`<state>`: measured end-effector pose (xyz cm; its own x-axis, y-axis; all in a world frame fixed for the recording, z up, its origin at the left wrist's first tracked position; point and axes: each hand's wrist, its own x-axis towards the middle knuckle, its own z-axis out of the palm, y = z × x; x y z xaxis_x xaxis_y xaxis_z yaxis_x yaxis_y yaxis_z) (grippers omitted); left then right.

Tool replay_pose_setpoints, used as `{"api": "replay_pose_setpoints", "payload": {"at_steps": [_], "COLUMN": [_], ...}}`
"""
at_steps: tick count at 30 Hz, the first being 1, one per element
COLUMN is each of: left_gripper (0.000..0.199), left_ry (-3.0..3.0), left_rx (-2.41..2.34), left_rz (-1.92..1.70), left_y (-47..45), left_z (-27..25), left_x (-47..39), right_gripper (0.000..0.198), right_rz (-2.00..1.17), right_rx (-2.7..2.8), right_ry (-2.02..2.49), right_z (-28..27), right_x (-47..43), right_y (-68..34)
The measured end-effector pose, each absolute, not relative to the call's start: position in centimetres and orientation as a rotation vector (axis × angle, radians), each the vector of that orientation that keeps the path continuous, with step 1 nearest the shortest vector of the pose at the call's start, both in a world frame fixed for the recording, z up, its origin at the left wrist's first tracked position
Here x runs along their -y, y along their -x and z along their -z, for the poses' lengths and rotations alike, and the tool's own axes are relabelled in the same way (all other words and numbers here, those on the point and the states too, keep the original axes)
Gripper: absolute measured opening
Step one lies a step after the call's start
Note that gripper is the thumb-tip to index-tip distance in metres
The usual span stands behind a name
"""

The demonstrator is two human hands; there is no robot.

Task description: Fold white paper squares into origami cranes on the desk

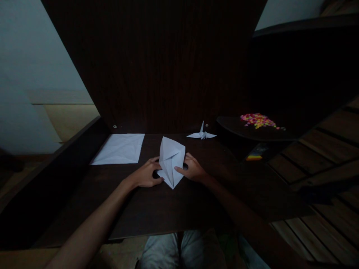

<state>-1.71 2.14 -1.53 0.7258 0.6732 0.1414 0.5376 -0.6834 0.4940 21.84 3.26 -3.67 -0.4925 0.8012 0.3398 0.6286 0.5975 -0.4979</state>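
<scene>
A partly folded sheet of white paper point(173, 158) is between my two hands, over the dark desk. Its upper part spreads into a wide flap, and the lower end comes to a point facing me. My left hand point(148, 173) grips the paper's lower left edge, thumb toward the bottom corner. On the other side, my right hand point(193, 169) pinches the right edge, with the thumb on top of the paper and the fingers behind it. Behind the sheet, to the right, stands a finished white paper crane point(202, 135).
White paper point(119, 148) lies flat at the desk's back left. A small curved shelf point(230, 125) on the right bears a heap of tiny pink, red and yellow pieces point(259, 120). A yellow item point(254, 158) sits below it. A dark panel point(168, 67) rises behind the desk point(157, 213).
</scene>
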Motion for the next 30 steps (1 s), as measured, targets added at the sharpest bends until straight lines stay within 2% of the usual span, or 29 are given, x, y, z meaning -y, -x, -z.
{"api": "replay_pose_setpoints", "payload": {"at_steps": [4,12,15,18,20,24,30], "left_gripper": [0.03,0.048,0.059,0.079,0.091,0.102,0.112], "left_ry": [-2.492,-2.518,-2.524,-2.515,-2.503,-2.482,-2.461], "left_rx": [-0.956,-1.086,-1.13,-1.18,-1.218,-1.308,-1.383], "left_rz": [-0.319,-0.347,-0.346,-0.369,-0.389,-0.439,-0.55], "left_y": [2.1,2.3,2.4,2.5,2.5,2.5,2.1], "left_z": [1.2,2.5,3.0,3.3,3.4,3.4,2.8], "left_x": [-2.1,-2.8,-3.0,-3.1,-3.1,-3.1,-2.6], "right_gripper": [0.031,0.053,0.057,0.071,0.067,0.043,0.039], "right_rz": [-0.443,-0.489,-0.476,-0.492,-0.518,-0.575,-0.527], "right_rx": [2.342,2.484,2.526,2.56,2.572,2.563,2.56], "right_ry": [1.206,1.248,1.188,1.137,1.127,1.13,1.19], "right_z": [3.4,2.4,2.1,2.0,2.1,2.3,2.9], "right_x": [-3.0,-2.6,-2.5,-2.6,-2.7,-2.9,-3.0], "right_y": [-22.0,-22.3,-22.5,-22.7,-22.9,-22.9,-22.6]}}
